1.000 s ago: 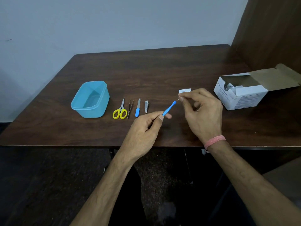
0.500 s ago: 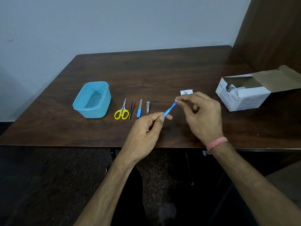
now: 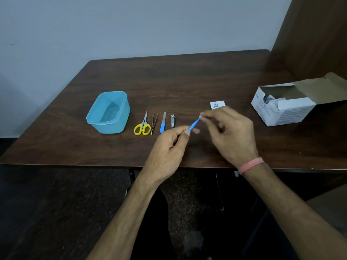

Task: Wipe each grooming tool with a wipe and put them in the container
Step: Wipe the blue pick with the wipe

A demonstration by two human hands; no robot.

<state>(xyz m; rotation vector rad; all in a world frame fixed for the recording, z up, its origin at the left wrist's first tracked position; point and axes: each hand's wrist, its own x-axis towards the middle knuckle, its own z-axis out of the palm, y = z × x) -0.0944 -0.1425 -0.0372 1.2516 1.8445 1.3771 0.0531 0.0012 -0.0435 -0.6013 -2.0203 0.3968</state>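
Between both hands, above the table's near half: slim blue-handled tool [image 3: 194,124], held off the surface, tilted up to the right.

L hand [image 3: 170,145]: thumb + forefinger pinch the tool's lower end; other fingers curled under.
R hand [image 3: 230,135]: fingertips bunched on the tool's upper tip, a bit of white at the pinch pt — prob. the wipe, too small to confirm. Pink band [image 3: 250,165] on R wrist.

Items left of L hand, in a row, flat on table, each apart from the next:
- nail clipper [image 3: 173,121], metal, nearest the hand.
- nail file [image 3: 163,122], metal blade, blue grip.
- tweezers [image 3: 154,121], thin, dark metal.
- scissors [image 3: 142,125], steel blades, yellow loop handles.
- container [image 3: 109,112], light blue plastic, rounded-rect., open top, nothing seen inside; farthest left.

Beyond R hand: small white printed wrapper [image 3: 217,105], flat.
Right of R hand, well apart: white cardboard box [image 3: 285,107], flap open, packets inside, near table's right edge.

Table [image 3: 187,79]: dark wood-grain, smooth, rounded far corners. Wide bare stretch beyond the tool row to the far edge; bare strip betw. hands and near edge. Both wrists cross the near edge. Grey wall behind; brown panel at far right.
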